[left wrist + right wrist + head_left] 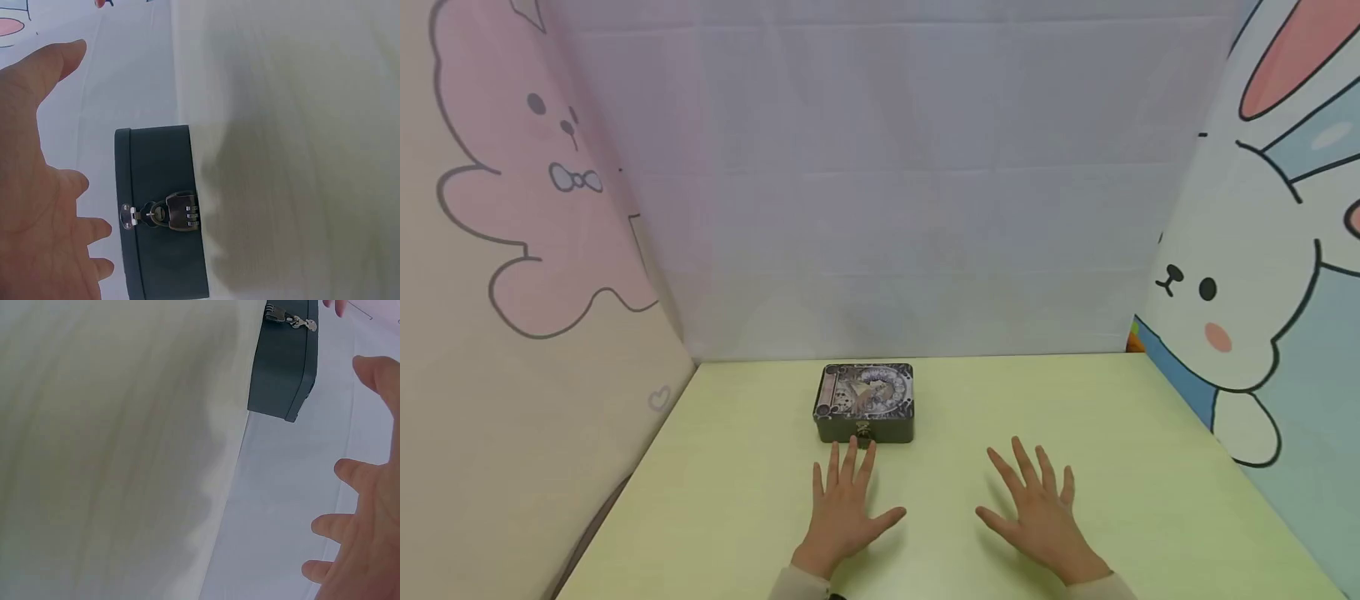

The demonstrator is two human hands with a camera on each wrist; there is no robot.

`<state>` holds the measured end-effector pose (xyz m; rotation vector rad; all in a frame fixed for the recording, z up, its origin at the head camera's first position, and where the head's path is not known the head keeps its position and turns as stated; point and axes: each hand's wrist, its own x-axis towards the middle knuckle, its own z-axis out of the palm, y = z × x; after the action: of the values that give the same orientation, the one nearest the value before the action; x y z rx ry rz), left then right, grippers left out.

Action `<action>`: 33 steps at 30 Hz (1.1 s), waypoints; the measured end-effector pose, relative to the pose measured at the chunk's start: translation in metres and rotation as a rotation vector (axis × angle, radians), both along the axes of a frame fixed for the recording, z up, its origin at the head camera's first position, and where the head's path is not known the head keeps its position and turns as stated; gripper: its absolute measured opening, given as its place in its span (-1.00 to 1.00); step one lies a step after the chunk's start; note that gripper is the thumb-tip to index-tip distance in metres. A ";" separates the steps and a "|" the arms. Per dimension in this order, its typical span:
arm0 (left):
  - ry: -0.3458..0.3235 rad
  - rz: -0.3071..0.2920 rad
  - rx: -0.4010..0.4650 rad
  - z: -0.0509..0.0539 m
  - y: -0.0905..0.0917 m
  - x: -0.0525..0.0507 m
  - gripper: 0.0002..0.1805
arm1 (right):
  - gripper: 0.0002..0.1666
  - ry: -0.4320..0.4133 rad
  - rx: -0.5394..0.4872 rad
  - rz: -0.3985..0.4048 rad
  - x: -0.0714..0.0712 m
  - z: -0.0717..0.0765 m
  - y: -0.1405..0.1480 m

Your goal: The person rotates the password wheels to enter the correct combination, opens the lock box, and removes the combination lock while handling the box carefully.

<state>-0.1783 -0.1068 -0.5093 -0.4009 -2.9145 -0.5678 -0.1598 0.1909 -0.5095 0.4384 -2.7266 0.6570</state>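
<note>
A dark metal tin box (865, 404) with a printed picture on its lid sits near the back of the table, lid down. On its front hangs a small combination padlock (182, 211) through a metal clasp (129, 215). My left hand (844, 512) is held over the table just in front of the box, fingers spread and holding nothing; in the head view its fingertips overlap the padlock. To the right of the box, my right hand (1037, 517) also has its fingers spread, with nothing in it. The right wrist view shows the box's front corner (275, 381).
The pale yellow table (737, 467) runs back to a white cloth backdrop (895, 183). Side panels flank it, with a pink cartoon animal (550, 275) on the left and a white cartoon rabbit (1247, 325) on the right.
</note>
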 end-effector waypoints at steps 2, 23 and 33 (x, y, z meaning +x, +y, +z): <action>-0.006 0.007 0.015 0.000 0.000 -0.001 0.11 | -0.07 0.003 -0.001 0.003 -0.001 0.000 -0.002; -0.014 0.083 0.299 -0.006 -0.014 -0.018 -0.01 | -0.04 -0.393 -0.264 0.147 -0.028 0.008 -0.035; -0.162 0.139 0.493 -0.007 -0.016 -0.038 -0.03 | -0.16 -0.430 -0.453 0.140 -0.044 0.003 -0.069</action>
<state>-0.2159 -0.1233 -0.5167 -0.0892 -2.7745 -1.3021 -0.2034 0.1218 -0.5063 0.4137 -2.8093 1.5192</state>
